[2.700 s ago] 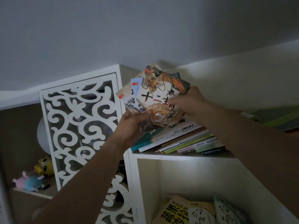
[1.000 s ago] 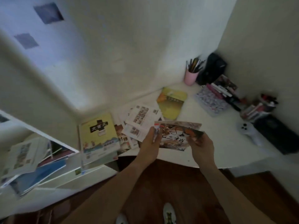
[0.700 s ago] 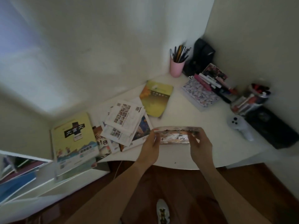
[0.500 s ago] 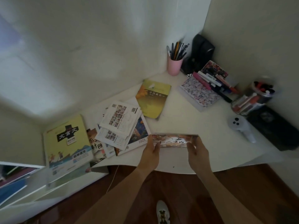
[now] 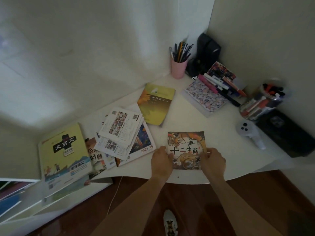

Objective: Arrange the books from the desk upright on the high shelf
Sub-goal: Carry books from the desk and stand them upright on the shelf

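A thin dragon-cover book [image 5: 185,147] lies flat, cover up, on the white desk [image 5: 213,133] near its front edge. My left hand [image 5: 161,160] grips its left edge and my right hand [image 5: 213,160] grips its right edge. Further left lie a green-yellow textbook [image 5: 64,152], a loose pile of thin booklets [image 5: 119,132] and a yellow-green book [image 5: 156,103]. The high shelf is out of view.
A pink pen cup [image 5: 178,68], a black bag [image 5: 206,53], a patterned notebook [image 5: 204,97] with markers, a jar of pens [image 5: 265,99], a white controller [image 5: 248,133] and a black case [image 5: 286,133] fill the desk's back and right. A low white shelf [image 5: 20,198] stands at left.
The view swung from the high shelf down to the desk. Both hands carried the dragon-cover book down and laid it from edge-on to flat on the desk.
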Demonstrator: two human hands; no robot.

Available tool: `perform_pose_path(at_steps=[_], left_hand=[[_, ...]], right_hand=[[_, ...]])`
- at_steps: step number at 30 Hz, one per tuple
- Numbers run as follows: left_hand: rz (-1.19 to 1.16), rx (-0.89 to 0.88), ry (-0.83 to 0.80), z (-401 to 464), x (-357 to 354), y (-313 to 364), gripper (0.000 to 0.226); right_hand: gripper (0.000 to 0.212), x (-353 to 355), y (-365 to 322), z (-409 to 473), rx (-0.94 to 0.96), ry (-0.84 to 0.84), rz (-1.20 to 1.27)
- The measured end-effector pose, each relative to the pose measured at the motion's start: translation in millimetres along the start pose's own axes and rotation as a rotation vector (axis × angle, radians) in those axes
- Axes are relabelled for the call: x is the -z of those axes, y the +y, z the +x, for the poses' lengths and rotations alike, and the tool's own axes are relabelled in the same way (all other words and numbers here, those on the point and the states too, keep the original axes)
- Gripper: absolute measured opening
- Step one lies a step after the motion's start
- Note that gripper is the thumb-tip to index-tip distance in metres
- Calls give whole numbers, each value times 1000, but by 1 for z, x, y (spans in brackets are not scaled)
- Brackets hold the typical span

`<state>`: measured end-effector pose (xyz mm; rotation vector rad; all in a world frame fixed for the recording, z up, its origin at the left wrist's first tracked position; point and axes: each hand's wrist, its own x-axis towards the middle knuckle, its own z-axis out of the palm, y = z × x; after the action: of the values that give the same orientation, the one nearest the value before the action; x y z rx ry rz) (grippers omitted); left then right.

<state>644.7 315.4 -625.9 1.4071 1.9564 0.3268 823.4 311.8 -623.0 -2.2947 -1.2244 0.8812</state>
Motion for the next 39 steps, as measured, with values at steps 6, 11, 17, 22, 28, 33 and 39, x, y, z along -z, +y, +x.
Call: perform_pose_path(at_steps=[6,11,17,22,28,33,39], left_hand=[[-4,-5,-47,-26,23,1,40],[-19,-14,122,-64,129,-17,30],[-57,-17,625,-149,337,-59,31],[-82,-38,1082,-270,507,-110,26],[269,74,1572,-387,660,-170,33],[450,-29,1653,-408,768,-207,60],[484,-37,1353,-388,865,-222,70]], right_hand=[[36,21,-10,-24,3,-16,-95],[22,27,-105,-87,349,-191,48],[10,35,-318,-214,957,-384,166],[10,55,-446,-353,1382,-467,294],[41,93,-561,-475,1704,-249,492],[65,105,-627,-532,1772,325,521],[59,79,-655,-549,1643,619,24]])
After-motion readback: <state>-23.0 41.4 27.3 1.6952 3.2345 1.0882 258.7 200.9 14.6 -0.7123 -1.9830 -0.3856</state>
